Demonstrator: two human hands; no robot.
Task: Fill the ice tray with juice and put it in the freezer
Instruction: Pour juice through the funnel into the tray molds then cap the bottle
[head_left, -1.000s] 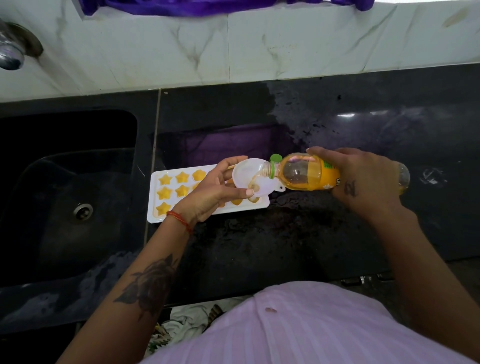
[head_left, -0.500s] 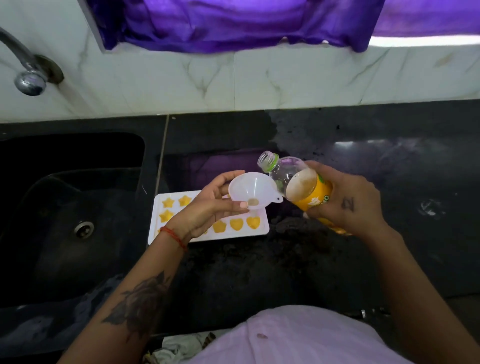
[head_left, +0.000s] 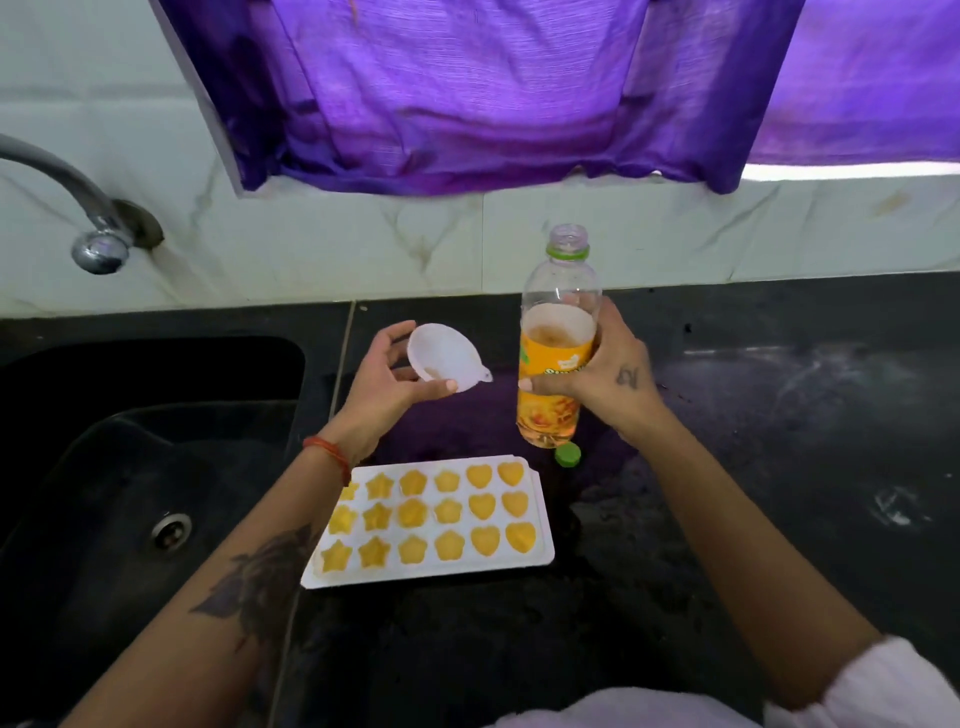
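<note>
White ice tray is seen nearest, flat on the dark countertop, just right of the sink. Its star, flower and heart cells are filled with orange juice; the near-left corner is partly hidden by the left forearm. A green cap is lying on the counter just beyond the tray's far-right corner, close by the bottle base. Farther out, the juice bottle is held upright by the right hand, fingers and thumb curled round its labelled middle; the mouth is uncapped and the bottle is a bit over half full. Whether the base is touching the counter cannot be told. To the left, a white funnel is gripped by the left hand, thumb and fingers pinched on the rim, funnel tipped on its side above the counter, apart from the bottle. At the far left a tap is mounted on the marble wall; a purple curtain is hung farthest back.
</note>
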